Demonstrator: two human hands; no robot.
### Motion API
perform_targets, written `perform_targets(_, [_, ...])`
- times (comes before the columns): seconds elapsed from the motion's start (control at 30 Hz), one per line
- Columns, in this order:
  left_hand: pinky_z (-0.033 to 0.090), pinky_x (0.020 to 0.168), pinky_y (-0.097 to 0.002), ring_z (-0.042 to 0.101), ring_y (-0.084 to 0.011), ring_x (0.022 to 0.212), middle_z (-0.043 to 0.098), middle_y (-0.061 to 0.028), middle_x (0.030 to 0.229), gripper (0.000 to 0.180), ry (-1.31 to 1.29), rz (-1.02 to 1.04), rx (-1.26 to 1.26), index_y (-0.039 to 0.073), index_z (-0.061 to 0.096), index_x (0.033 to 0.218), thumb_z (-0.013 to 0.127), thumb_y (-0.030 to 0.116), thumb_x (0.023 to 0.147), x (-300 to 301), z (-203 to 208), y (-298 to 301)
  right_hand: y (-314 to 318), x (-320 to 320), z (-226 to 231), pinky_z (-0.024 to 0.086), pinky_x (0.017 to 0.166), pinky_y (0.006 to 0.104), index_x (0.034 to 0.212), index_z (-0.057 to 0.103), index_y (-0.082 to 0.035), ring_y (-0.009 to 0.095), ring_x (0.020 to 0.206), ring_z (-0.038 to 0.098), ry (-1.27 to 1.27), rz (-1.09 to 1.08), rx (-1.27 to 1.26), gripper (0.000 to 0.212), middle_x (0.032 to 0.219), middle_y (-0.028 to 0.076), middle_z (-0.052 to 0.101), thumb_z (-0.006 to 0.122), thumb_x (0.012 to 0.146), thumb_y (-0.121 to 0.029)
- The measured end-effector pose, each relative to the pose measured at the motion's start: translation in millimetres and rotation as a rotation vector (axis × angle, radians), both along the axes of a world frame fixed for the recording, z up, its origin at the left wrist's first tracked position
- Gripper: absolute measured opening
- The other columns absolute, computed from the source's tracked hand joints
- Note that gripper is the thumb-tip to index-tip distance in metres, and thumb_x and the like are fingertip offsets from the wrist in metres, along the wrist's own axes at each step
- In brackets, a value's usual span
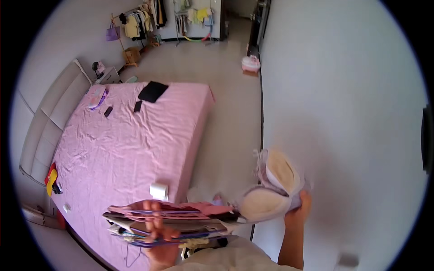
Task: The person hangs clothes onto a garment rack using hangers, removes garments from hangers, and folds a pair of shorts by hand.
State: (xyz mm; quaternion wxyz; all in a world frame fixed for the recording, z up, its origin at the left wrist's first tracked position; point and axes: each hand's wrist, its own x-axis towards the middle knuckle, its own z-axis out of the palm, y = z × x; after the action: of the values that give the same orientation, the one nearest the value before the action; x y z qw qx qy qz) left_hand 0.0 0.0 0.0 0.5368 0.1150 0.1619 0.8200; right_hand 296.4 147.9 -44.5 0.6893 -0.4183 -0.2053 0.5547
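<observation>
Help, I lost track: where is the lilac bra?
In the head view, the lilac bra is right of centre, in the right hand, right of the hangers in the left hand.

Bed: broad, on the left (192, 140), under a creased pink sheet (135, 158)
Headboard: pale grey, padded in panels (47, 122), standing against the left wall (68, 34)
Nightstand: light-coloured (110, 77), just beyond the headboard's far end
Floor: smooth, greyish beige (226, 131), running from near to far between bed and right wall (352, 86)
Right wall: pale, bluish white, dark skirting (261, 113) along its foot; at its far right, a dark fixture (426, 139) too cut off to identify
Far left: wooden clothes rack (115, 36) with a cardboard box (131, 55) low beside it
Far end: metal clothes rack (176, 29) before a white wall (217, 11), dim passage (237, 25) to its right
Light: soft, with a faint sheen on the far floor
</observation>
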Motion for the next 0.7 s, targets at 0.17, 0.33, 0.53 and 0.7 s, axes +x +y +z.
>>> perform_targets(0.17, [0.041,0.072,-0.0329,0.045,-0.0118,0.063,0.03,0.001,0.143,0.079,0.042,-0.198,-0.194,0.02,0.01,0.143,0.053,0.012,0.076,-15,56,102,54,-22,59,0.039,0.095,0.0378,0.122,0.042,0.001,0.025,0.115,0.045,-0.181,0.129,0.004,0.05,0.122,0.014,0.048,0.058,0.08,-0.021])
perform_targets(0.33, [0.039,0.072,-0.0343,0.046,-0.0145,0.065,0.036,0.0003,0.139,0.074,0.045,-0.402,-0.111,0.019,0.012,0.143,0.051,0.014,0.08,2,25,283,204,4,41,0.039,0.096,0.0387,0.125,0.038,0.002,0.026,0.113,0.047,-0.193,0.131,0.156,0.057,0.122,0.014,0.048,0.06,0.077,-0.019])
perform_targets(0.53, [0.041,0.07,-0.038,0.055,-0.0196,0.069,0.045,-0.0047,0.129,0.068,0.018,-0.532,0.057,0.018,0.018,0.142,0.049,0.014,0.082,-14,26,427,302,6,14,0.039,0.096,0.0373,0.124,0.039,0.0,0.026,0.112,0.048,0.094,-0.013,0.176,0.065,0.119,0.012,0.051,0.069,0.069,-0.018])
perform_targets(0.7, [0.043,0.062,-0.0421,0.054,-0.0225,0.079,0.047,-0.0084,0.125,0.06,0.095,-0.51,-0.263,0.018,0.026,0.137,0.046,0.039,0.084,-24,5,533,426,-10,-23,0.039,0.096,0.0367,0.124,0.04,-0.001,0.025,0.112,0.048,0.133,0.247,0.008,0.067,0.118,0.012,0.051,0.071,0.067,-0.017])
